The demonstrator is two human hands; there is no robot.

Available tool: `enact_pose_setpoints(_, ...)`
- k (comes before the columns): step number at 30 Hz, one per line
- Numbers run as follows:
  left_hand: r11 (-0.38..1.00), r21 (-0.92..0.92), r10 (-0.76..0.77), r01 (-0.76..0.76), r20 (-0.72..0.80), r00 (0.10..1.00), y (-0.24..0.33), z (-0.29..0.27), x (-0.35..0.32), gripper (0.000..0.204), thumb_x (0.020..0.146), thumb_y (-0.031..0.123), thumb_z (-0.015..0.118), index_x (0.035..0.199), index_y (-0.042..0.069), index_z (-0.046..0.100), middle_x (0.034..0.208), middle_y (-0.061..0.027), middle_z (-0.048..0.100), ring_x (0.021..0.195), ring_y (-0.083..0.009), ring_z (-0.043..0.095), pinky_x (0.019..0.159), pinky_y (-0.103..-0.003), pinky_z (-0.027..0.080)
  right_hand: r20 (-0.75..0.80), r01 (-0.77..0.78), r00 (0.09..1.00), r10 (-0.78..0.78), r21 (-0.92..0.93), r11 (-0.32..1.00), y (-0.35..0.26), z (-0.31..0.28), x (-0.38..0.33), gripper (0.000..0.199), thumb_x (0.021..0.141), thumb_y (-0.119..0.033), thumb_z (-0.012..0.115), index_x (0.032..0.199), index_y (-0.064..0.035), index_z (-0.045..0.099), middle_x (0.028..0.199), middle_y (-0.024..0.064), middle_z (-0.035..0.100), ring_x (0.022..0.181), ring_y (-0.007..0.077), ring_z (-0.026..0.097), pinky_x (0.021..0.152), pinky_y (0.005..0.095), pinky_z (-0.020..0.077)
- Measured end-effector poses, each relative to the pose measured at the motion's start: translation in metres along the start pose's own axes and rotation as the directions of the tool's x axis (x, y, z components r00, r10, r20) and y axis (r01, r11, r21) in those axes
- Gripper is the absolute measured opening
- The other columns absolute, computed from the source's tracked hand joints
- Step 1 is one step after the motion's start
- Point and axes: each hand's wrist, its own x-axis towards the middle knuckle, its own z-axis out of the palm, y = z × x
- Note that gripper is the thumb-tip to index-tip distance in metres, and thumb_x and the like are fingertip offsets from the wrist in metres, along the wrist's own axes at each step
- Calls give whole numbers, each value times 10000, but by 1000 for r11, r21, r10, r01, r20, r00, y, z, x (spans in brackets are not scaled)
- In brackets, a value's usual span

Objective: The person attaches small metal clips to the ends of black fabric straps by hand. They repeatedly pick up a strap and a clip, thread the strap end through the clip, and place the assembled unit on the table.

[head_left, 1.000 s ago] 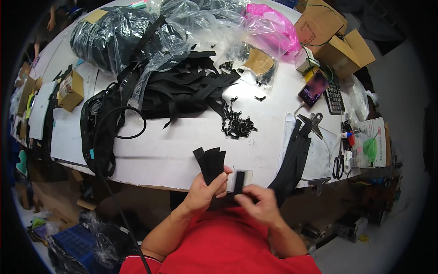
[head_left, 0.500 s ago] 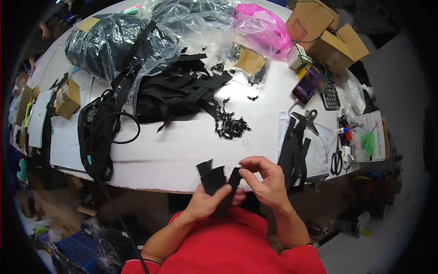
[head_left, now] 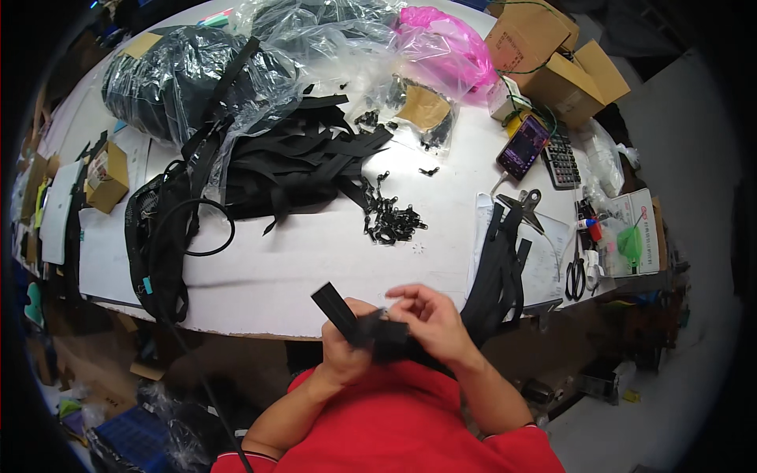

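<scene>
My left hand (head_left: 344,351) is closed round a folded black webbing strap (head_left: 334,309), held just off the table's front edge. One flat end of it sticks up past the thumb toward the upper left. My right hand (head_left: 438,325) is bent in a pinch at the strap's other side, its fingertips close to the left ones. The strap is smeared by motion there, and a small pale spot shows between the fingers. Straight ahead on the table lies a heap of small black hooks or buckles (head_left: 394,222).
Loose black straps (head_left: 292,162) pile up beyond, beside a clear plastic bag (head_left: 181,83). More straps (head_left: 495,268) lie over papers at the right, near a clip (head_left: 527,205), scissors (head_left: 576,277), a phone (head_left: 523,147) and a calculator (head_left: 561,164). Cardboard boxes (head_left: 579,83) stand far right.
Both hands have drawn together and slightly left. The strap has turned, its free end now pointing upper left, and the right-hand end has come down between the hands.
</scene>
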Motion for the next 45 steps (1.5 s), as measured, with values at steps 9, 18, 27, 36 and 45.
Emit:
enact_pose_setpoints(9,926,-197,-315,321,64,947,13,-9,-2,88,940,105,681,943,20,659,747,4,615,627,-46,535,571,-202,432,-106,210,650,-752,-927,312,-18,-65,98,89,825,-78,712,885,-17,687,837,118,638,743,269,615,673,363,484)
enact_pose_setpoints(18,930,-162,-319,331,96,943,9,-11,2,101,930,41,667,1019,5,698,837,5,653,754,-48,574,642,-204,463,-363,240,848,-386,-388,890,-26,-73,63,58,901,-22,666,935,7,702,906,38,723,801,62,613,740,214,477)
enact_pose_setpoints(27,845,-185,-476,502,167,864,17,-5,10,143,906,34,690,1044,1,704,907,-20,686,804,-64,604,701,-223,490,-104,318,941,-321,-46,947,-11,-50,18,84,943,4,614,1023,2,639,1045,113,708,987,145,637,915,292,493)
enact_pose_setpoints(36,938,-177,-276,297,134,952,24,10,16,149,887,16,699,1031,-19,688,970,-91,716,916,-132,666,811,-276,535,56,466,884,-464,-185,865,-10,-27,-1,138,880,95,606,977,21,669,994,137,708,940,183,668,877,310,522)
enact_pose_setpoints(45,958,-164,-226,237,87,970,27,10,10,162,878,2,705,1031,-35,667,950,-101,705,885,-142,670,785,-281,545,145,561,791,-594,-557,612,-32,-16,-8,206,779,109,666,937,-15,710,891,105,728,813,212,686,736,299,536)
